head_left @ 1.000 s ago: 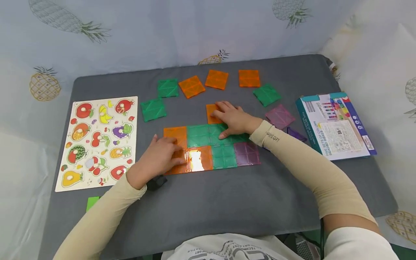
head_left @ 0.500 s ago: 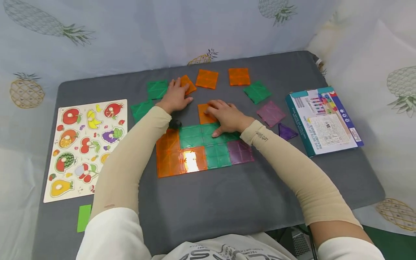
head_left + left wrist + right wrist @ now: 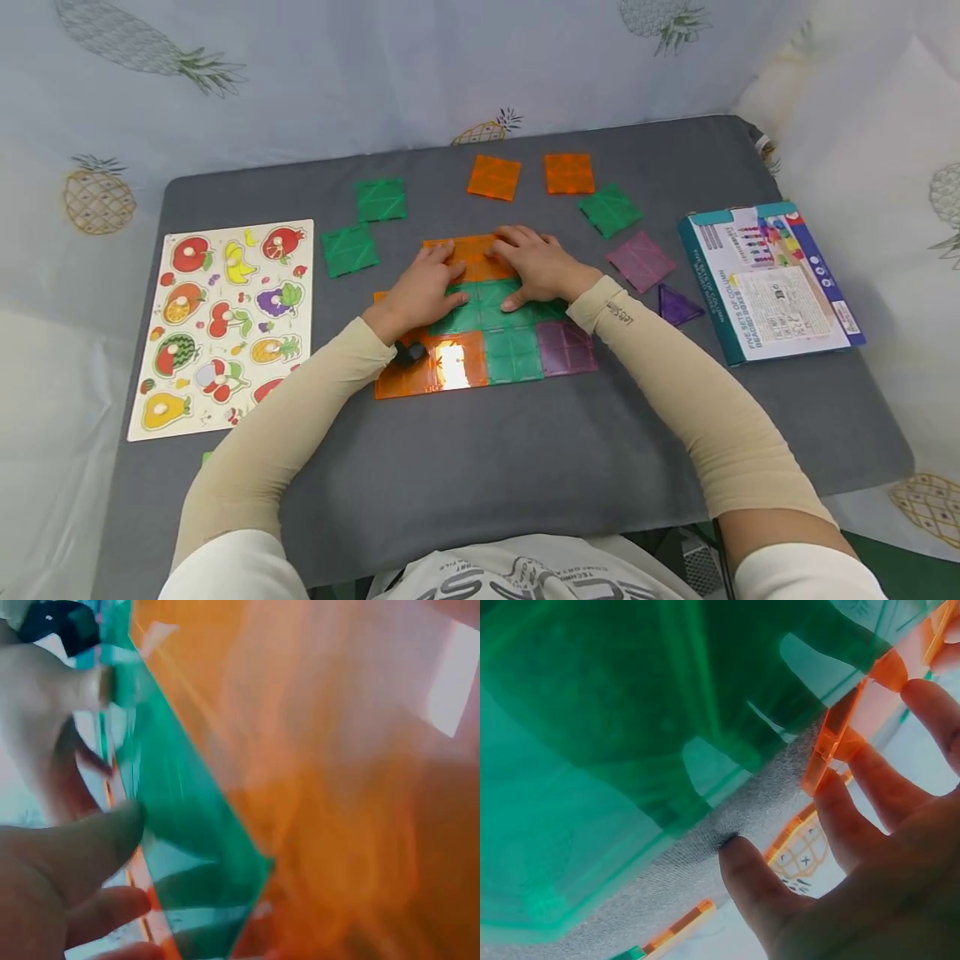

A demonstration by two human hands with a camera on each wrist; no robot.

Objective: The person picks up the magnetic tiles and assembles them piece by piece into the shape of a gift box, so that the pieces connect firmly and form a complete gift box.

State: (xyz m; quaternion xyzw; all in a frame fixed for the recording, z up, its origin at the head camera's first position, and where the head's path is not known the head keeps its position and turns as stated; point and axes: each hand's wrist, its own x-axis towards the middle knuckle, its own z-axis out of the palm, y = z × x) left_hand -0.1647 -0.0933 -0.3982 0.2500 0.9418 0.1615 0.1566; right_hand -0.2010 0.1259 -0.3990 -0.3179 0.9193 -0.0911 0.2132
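Translucent square magnetic tiles form a flat patchwork mid-table: orange tiles [image 3: 465, 357] at the lower left, green tiles [image 3: 512, 353] beside them, a purple tile [image 3: 567, 347] at the right end. Along the far side, two orange tiles [image 3: 474, 260] lie side by side. My left hand [image 3: 415, 296] rests its spread fingers on the left one, thumb over the green row. On the right one lie the fingertips of my right hand [image 3: 542, 268], its thumb on green. In the right wrist view, extended fingers touch the edge of an orange tile [image 3: 836, 739]. Blur softens the left wrist view.
Loose green tiles [image 3: 380, 199], orange tiles [image 3: 494, 177], a pink-purple tile [image 3: 641, 261] and a purple triangle [image 3: 678, 305] lie around the far and right sides. A fruit puzzle board [image 3: 217, 325] lies left; a printed box [image 3: 772, 283] lies right.
My left hand reached from the patchwork to a loose orange tile at the back, then brought it toward me beside the other orange tile. The right hand stays in place.
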